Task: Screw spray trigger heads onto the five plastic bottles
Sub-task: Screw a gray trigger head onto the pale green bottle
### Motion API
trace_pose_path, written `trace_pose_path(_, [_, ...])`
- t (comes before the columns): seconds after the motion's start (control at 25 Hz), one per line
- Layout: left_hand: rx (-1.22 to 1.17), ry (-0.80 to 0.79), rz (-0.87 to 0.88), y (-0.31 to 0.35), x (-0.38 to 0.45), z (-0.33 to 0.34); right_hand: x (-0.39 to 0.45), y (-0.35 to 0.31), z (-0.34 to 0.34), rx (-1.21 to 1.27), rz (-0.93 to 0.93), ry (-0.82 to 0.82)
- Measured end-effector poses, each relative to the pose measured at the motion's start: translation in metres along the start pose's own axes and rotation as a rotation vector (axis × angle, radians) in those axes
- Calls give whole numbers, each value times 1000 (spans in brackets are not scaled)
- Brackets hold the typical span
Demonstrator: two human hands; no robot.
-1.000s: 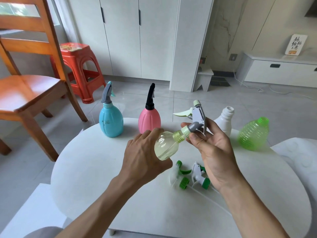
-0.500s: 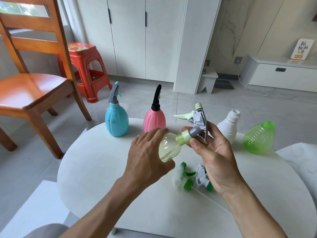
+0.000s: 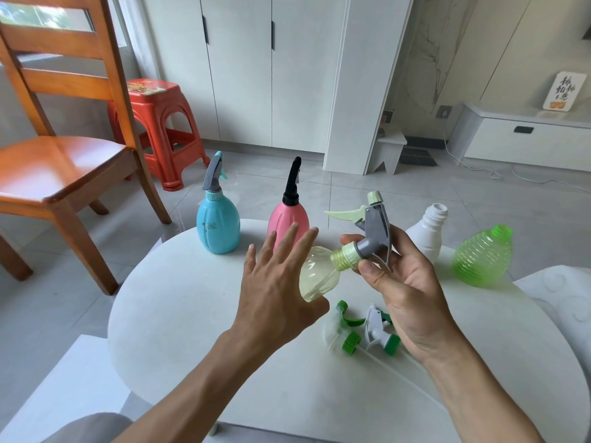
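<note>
Table (image 3: pixel 179 314): round, white; carries all task items. Two finished units stand at its far edge, two unfitted bottles at its right, two loose heads near its centre.
Blue bottle (image 3: pixel 218 230): upright, far left of the row; grey trigger head fitted.
Pink bottle (image 3: pixel 286 217): upright, just right of the blue bottle; black trigger head fitted.
Green bottle (image 3: pixel 483 257): ribbed, translucent, tilted, at the table's right edge; neck bare.
White bottle (image 3: pixel 427 231): behind the right hand; threaded neck bare.
Yellow bottle (image 3: pixel 318 276): the item in work. Held above the table, lying nearly horizontal, neck pointing right.
Left hand (image 3: pixel 275 282): fingers spread apart and extended; the palm lies at the yellow bottle's body, with no closed grip on it. Judged to be mid-regrip between turns.
Right hand (image 3: pixel 403 282): thumb and fingers clamped on the grey trigger head (image 3: pixel 374 231), with its pale green collar (image 3: pixel 347 257) seated on the yellow bottle's neck.
Loose green-collared heads (image 3: pixel 367 330): two, lying on the table below the right hand, close together.
Step in hand: threading head three of five; thread seating cannot be confirmed.
Next move: close the left hand on the bottle body and rotate it against the head until snug, keeping the collar square to avoid cross-threading.
</note>
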State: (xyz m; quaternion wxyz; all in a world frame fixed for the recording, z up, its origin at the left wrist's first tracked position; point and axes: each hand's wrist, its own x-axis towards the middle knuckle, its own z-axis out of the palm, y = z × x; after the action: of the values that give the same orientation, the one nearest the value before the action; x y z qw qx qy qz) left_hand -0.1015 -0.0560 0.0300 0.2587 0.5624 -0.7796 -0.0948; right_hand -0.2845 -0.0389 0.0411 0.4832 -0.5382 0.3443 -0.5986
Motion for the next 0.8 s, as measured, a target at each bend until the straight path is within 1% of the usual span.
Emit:
trace_pose_path(0.12, [-105,-17,13,1,-4,-2,1,-3,-4,-24,30,-79])
trace_pose_path(0.2, [-108,-14,13,1,-5,-2,1,-1,-3,-41,29,-81])
trace_pose_path(0.32, [-44,28,-1,0,-5,-2,-1,8,5,-38,2,32])
trace_pose_path(0.44, [-81,45,-6,5,-7,-1,-1,12,14,21,5,132])
trace_pose_path(0.56, [-114,72,-13,8,-8,1,-1,14,19,72,27,167])
trace_pose_path(0.72, [-89,67,-42,8,-9,6,1,20,23,50,-15,217])
trace_pose_path(0.8, [-66,77,-49,8,-8,8,2,20,25,72,-4,227])
